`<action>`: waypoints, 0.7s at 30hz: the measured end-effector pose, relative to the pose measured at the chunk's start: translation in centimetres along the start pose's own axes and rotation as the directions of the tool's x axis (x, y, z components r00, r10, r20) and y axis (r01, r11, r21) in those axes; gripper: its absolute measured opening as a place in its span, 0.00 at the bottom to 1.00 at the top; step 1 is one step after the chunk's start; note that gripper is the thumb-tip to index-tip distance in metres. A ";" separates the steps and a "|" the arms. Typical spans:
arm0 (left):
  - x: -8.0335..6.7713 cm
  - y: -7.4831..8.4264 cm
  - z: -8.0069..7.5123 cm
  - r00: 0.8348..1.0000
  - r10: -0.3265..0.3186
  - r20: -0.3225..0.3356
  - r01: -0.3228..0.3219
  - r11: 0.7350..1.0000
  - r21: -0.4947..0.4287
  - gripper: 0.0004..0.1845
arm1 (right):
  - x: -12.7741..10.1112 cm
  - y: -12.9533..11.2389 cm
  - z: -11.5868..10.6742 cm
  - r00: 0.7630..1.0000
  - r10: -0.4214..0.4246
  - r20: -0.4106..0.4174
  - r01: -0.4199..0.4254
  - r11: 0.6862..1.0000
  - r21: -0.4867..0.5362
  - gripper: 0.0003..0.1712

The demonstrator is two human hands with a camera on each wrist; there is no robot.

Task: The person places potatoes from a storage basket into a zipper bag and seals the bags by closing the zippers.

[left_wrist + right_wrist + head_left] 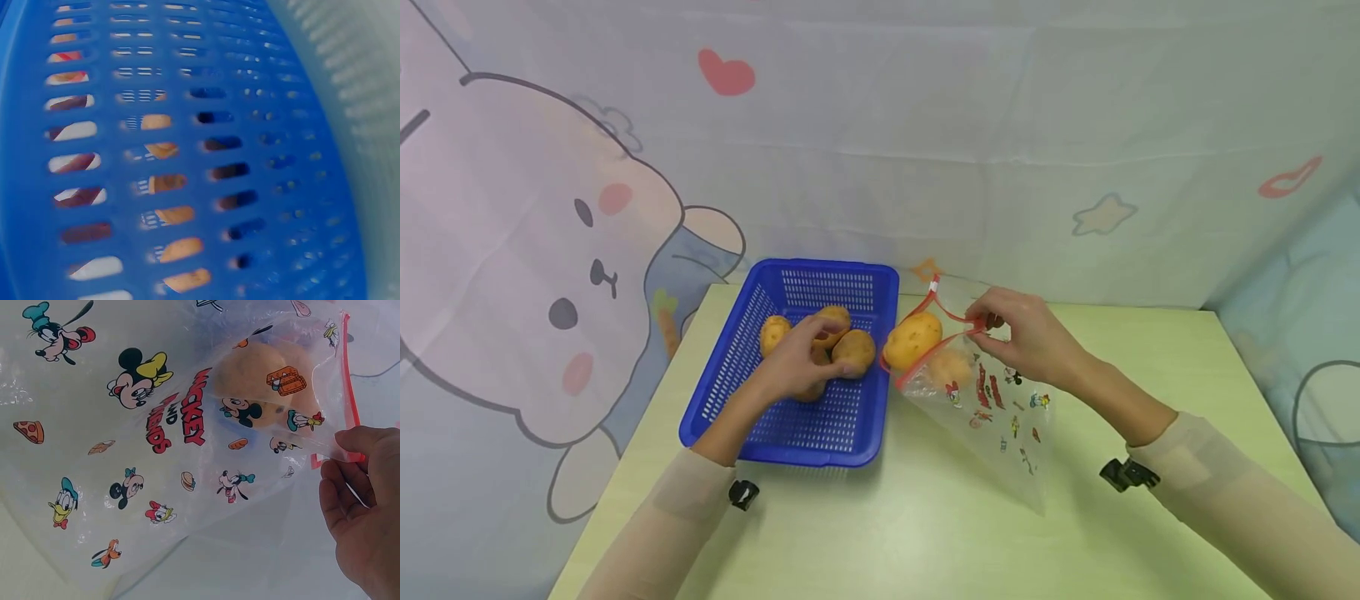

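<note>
My left hand (801,362) is down in the blue plastic basket (883,400), thumb and fingers spread apart among several potatoes. Its thumb overlaps the lower edge of the right-hand potato (856,352); another potato (775,335) lies left of the hand. In the left wrist view, the basket's slotted wall (187,81) hides most of that hand. My right hand (1026,333) pinches the red zip edge of a clear printed zip bag (125,475), its mouth facing the basket. One potato (913,340) sits at the mouth, and a second (951,367) shows through the plastic.
The pale green table (925,533) carries basket and bag. A cloth backdrop (962,167) with cartoon prints hangs right behind the table's back edge. The basket's right rim stands close beside the bag's mouth.
</note>
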State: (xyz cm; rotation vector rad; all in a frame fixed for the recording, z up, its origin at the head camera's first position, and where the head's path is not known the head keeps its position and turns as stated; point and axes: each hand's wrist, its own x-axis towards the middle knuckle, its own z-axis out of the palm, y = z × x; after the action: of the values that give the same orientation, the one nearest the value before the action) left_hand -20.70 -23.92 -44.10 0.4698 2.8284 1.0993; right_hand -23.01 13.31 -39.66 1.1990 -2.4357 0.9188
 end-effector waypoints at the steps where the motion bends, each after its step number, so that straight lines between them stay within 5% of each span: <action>1: 0.0 -0.2 0.0 1.000 -0.001 -0.002 0.001 1.000 0.004 0.37 | 0.0 0.0 0.0 1.000 0.000 0.000 0.000 1.000 -0.002 0.14; 15: -1.0 -2.8 -0.2 0.997 -0.081 -0.008 0.081 0.995 0.058 0.36 | -0.1 0.0 0.1 1.000 -0.011 -0.004 0.011 1.000 -0.015 0.13; 21: -1.7 -2.9 -0.5 0.986 -0.165 0.031 0.161 0.981 0.103 0.38 | -0.1 -0.1 0.1 1.000 -0.017 -0.004 0.017 1.000 -0.014 0.13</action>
State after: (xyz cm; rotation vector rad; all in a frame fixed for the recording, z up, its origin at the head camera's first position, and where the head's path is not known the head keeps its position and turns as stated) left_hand -19.96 -26.79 -45.80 0.2564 2.8372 0.9116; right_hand -22.86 13.26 -39.76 1.2099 -2.4208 0.8965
